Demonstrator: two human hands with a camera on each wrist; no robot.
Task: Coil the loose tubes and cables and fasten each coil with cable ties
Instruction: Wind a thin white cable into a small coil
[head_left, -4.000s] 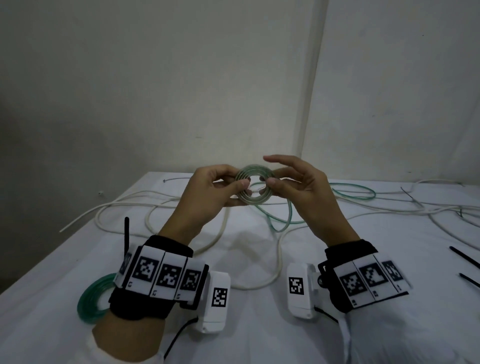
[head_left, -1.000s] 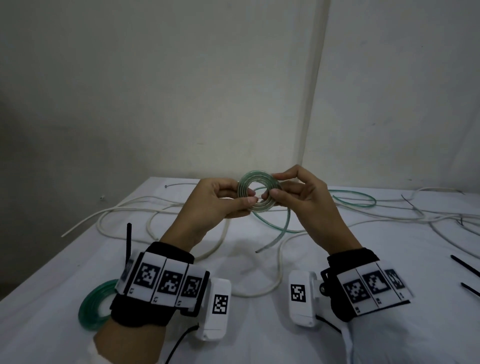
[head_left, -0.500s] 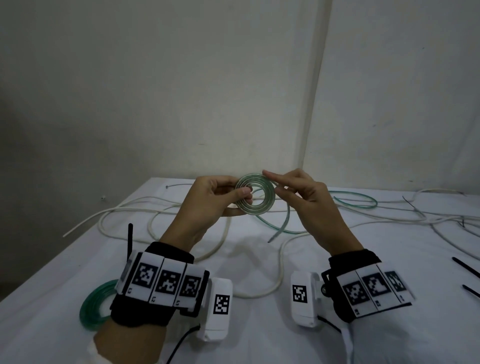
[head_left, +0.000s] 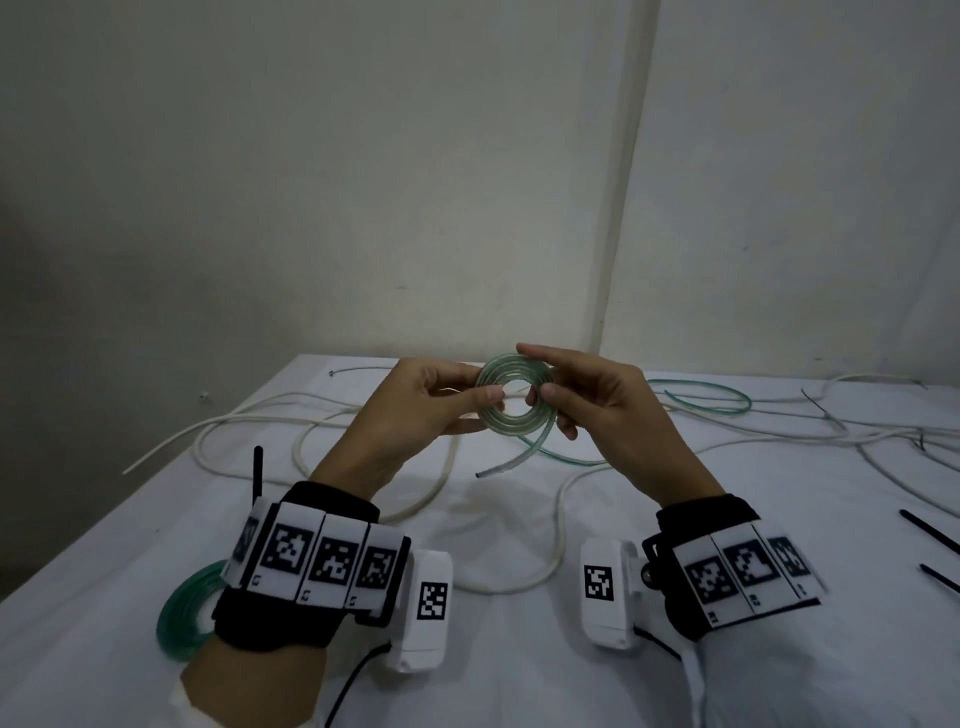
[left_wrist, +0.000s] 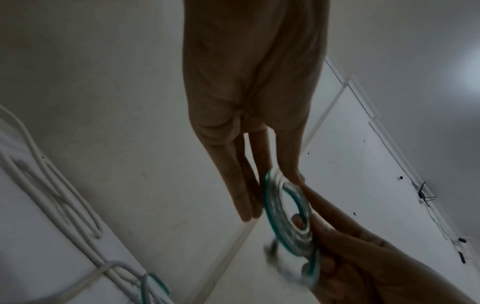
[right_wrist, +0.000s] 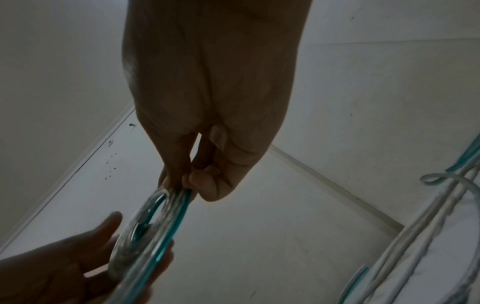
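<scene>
Both hands raised above white-covered table, flat coil of clear green-tinted tube held upright between them. Left hand pinched coil's left rim, thumb in front, fingers behind. Right hand pinched right rim with thumb and curled fingers, index finger stretched across top. Tube's loose tail hung below coil, end just above cloth. White cables sprawled behind; second green coil lay by left wrist; black cable ties at right edge.

- The left wrist band hides part of the green coil at eight o'clock.
- Black cable ties run off the edge at three o'clock.
</scene>
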